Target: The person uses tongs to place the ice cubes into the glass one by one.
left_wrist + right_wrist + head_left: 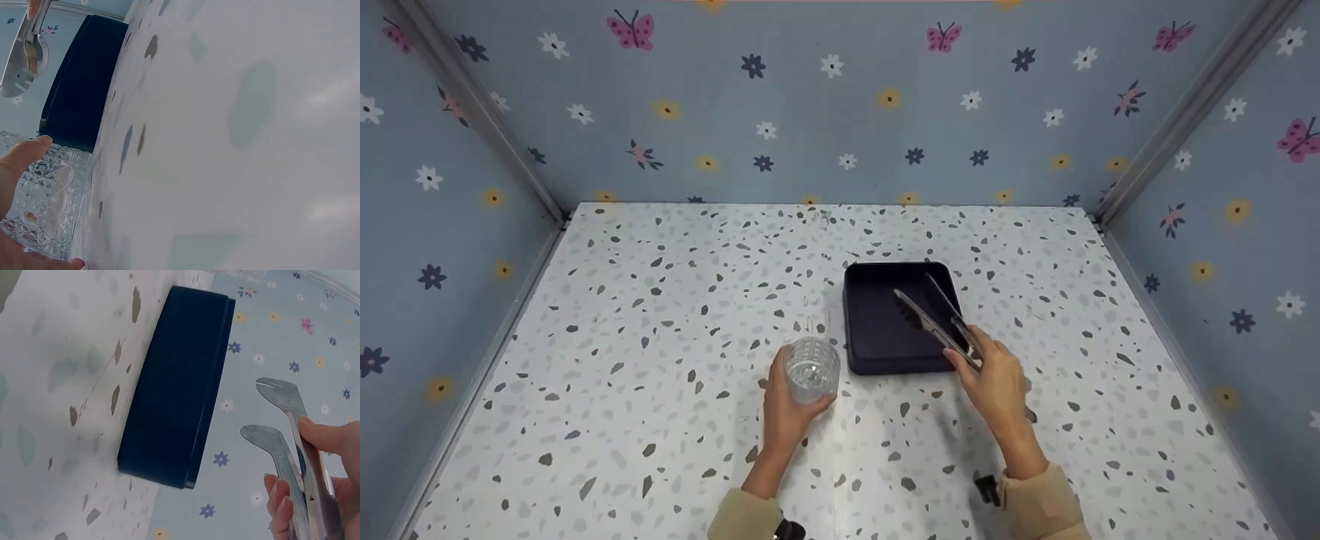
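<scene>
A clear cut-glass tumbler [812,369] stands on the speckled table, with my left hand [789,409] gripping it round the side. In the left wrist view the patterned glass wall [48,197] shows between thumb and fingers. My right hand [994,382] holds metal serving tongs [941,326] by their arms. Their tips, one with fork-like slots, stand apart over a dark navy square tray [904,356]. Nothing is between the tips in the right wrist view, where the tongs [295,450] hang above the tray's side [174,388].
The white terrazzo-patterned table [675,420] is bounded by blue panels with flowers and butterflies [810,105] at the back and both sides. Grey metal posts [487,112] stand at the back corners. The glass is just left of the tray's near corner.
</scene>
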The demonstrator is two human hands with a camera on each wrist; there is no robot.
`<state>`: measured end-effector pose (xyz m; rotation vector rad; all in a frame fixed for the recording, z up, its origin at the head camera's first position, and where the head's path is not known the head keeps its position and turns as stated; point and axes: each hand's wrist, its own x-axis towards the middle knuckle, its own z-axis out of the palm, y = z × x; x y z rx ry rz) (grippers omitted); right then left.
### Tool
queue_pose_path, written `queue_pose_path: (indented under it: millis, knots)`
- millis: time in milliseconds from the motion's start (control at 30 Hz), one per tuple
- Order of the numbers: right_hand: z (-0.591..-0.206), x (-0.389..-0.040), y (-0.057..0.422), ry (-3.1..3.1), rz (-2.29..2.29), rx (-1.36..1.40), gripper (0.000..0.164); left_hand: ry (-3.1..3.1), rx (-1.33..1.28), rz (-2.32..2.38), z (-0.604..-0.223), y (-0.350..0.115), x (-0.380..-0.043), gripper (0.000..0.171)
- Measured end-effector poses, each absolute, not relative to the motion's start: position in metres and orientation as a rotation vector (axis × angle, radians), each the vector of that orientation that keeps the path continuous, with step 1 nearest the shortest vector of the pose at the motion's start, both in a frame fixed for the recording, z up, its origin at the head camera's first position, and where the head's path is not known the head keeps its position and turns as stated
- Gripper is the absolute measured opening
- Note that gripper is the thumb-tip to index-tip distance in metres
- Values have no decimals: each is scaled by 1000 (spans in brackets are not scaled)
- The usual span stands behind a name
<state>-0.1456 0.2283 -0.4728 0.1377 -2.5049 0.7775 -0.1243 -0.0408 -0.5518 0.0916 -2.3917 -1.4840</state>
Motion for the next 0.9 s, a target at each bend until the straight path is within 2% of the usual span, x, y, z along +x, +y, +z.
queue_pose_path:
  millis: [567, 900]
  knots:
    - [-486, -159, 265, -2490, 783, -225, 48, -2383, 116, -1481, -555, -41, -124, 101]
    - [-499, -165, 282, -2528, 740, -344, 44, -2352, 89, -1515, -554, -42, -122, 100]
